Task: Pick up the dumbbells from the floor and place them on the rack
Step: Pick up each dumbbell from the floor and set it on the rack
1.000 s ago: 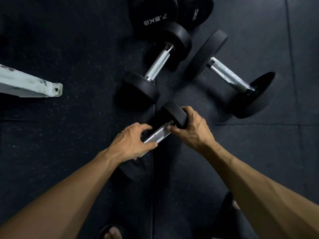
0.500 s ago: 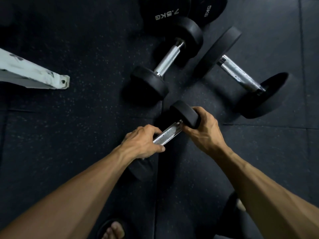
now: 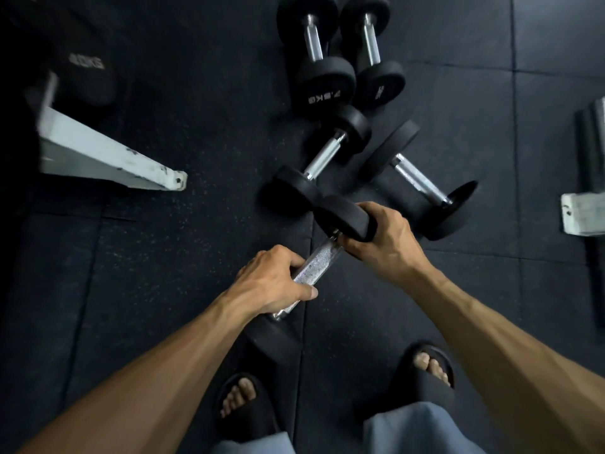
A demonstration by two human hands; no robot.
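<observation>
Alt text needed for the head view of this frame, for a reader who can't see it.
Seen from above, a left hand grips the knurled handle of a dumbbell while the right hand holds its far head. Four more dumbbells lie on the black rubber floor beyond.

"7.5KG" in white, upside down, on end of black dumbbell head. Smaller white mark on neighbouring dumbbell head, prob. "5KG", too small to be sure. Blurred "40KG"-ish on dark weight top left, not certain.
</observation>
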